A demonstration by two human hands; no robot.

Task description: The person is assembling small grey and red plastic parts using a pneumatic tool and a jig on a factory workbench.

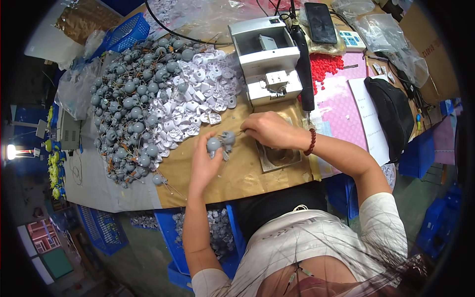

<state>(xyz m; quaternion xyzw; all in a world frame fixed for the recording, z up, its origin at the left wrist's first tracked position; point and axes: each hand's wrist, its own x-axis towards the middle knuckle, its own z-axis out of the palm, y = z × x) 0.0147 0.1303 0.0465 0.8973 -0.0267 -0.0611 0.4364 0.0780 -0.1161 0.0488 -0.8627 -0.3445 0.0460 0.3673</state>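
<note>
My left hand (203, 163) is closed on a small grey plastic part with a round ball (213, 144) and a knobbly piece (227, 138) beside it; I cannot tell whether these are joined. Just right of it, the fingertips of my right hand (271, 129) are pinched together on something thin that I cannot make out. A red bead bracelet (311, 142) circles that wrist. Under the right hand lies a flat metal plate (280, 161) with a round recess, partly covered by the hand.
Heaps of grey ball-shaped parts with wires (129, 102) and white plastic parts (198, 91) cover the left. A white-grey machine (269, 59) stands ahead, beside red pieces (324, 69), a phone (320, 23) and a black pouch (391, 116). Blue crates (170, 242) sit below the table edge.
</note>
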